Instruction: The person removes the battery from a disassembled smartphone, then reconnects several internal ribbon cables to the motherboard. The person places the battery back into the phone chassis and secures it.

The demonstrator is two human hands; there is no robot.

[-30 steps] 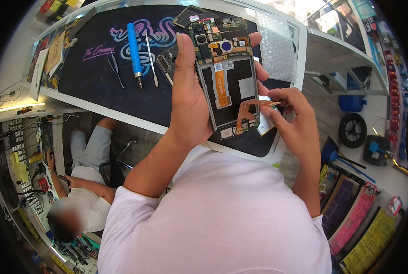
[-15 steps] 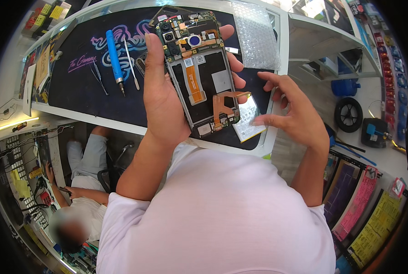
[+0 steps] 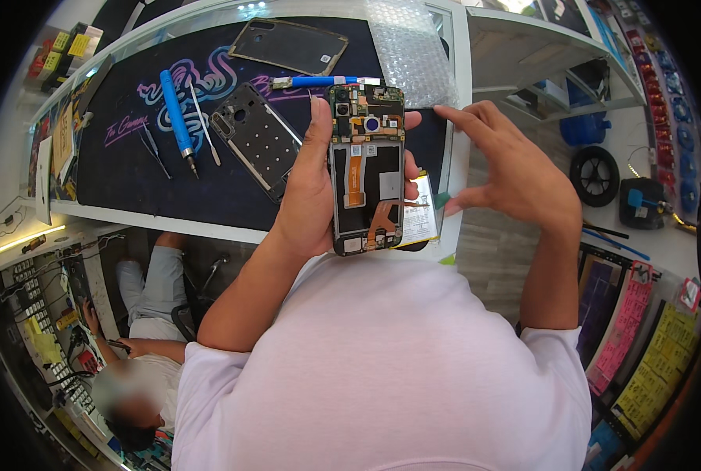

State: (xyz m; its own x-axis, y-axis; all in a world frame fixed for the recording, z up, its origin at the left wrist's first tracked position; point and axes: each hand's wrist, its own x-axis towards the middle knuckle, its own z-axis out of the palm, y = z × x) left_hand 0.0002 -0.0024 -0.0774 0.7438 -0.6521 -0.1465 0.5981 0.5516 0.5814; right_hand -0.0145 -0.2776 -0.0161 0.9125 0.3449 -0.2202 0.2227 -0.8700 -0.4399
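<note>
My left hand (image 3: 303,200) is wrapped around an opened smartphone (image 3: 380,184), its thumb on the left edge and fingertips showing at the right. The phone's circuit board, cameras and orange flex cables face up, and its battery bay shows black. Partly behind the phone, a white battery (image 3: 422,224) lies on the black mat, with a small green tab (image 3: 442,199) at its right edge. My right hand (image 3: 523,177) hovers beside it, fingers and thumb spread apart. Its thumb tip is close to the green tab; whether they touch I cannot tell.
On the mat (image 3: 115,184) lie a perforated phone frame (image 3: 252,141), a back cover (image 3: 291,45), a blue screwdriver (image 3: 176,114), a thin metal spudger (image 3: 203,122), tweezers (image 3: 155,149) and another blue tool (image 3: 323,81). Bubble wrap (image 3: 413,55) covers the far right. A person (image 3: 150,345) sits at lower left.
My left hand has brought the phone lower and turned it more upright, uncovering the frame and back cover behind it. The green tab now shows near my right thumb.
</note>
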